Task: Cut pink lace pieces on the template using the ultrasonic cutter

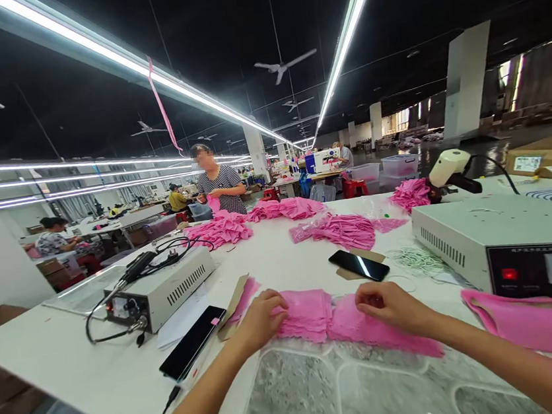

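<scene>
Layered pink fabric pieces [307, 315] lie in a stack at the near edge of the white table, with a second pink stack [352, 324] against its right side. My left hand [263, 318] rests at the left end of the first stack, fingers curled over its edge; what the fingertips hold, if anything, is hidden. Over the right stack, my right hand [387, 304] has thumb and fingers curled together near the fabric's top, and its fingertips are partly hidden. A clear plastic sheet or cover [301, 390] is below the stacks.
Two phones [194, 342] [360, 265] lie nearby. Metal control boxes stand left [175, 288] and right [531, 218]. Pink bundles [343, 231] lie farther back, beside pale green cords [419, 260]. Folded pink fabric [534, 330] is at right. A person [221, 186] in stripes stands behind the table.
</scene>
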The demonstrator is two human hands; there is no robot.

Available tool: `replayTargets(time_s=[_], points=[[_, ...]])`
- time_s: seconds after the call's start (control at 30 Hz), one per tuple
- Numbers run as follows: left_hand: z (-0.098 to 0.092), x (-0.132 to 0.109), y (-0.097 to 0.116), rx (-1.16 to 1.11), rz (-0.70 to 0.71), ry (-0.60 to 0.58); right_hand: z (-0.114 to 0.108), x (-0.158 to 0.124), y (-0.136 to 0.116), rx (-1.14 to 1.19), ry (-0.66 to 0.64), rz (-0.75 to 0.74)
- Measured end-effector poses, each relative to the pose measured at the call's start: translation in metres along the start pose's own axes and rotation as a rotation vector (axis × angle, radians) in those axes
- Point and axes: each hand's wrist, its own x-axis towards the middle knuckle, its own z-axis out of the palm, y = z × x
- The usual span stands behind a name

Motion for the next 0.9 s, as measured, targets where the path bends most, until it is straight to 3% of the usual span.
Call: replayTargets(time_s=[0.13,0.23,0.43,0.9], points=[[0.029,0.031,0.049,-0.050,0.180,-0.159,-0.017,-0.046,0.012,-0.088,-0.015,0.041],[0.046,0.051,0.068,-0.057,0.212,-0.233,-0.016,-0.064,0.014,-0.169,-0.017,0.034],[0.045,0.066,0.066,-0.095,0.137,-0.288,-0.015,-0.065,0.016,-0.232,-0.037,0.022],[0.028,0.075,0.081,-0.129,-0.016,-0.202,0.000,-0.047,0.003,-0.474,-0.002,0.066]])
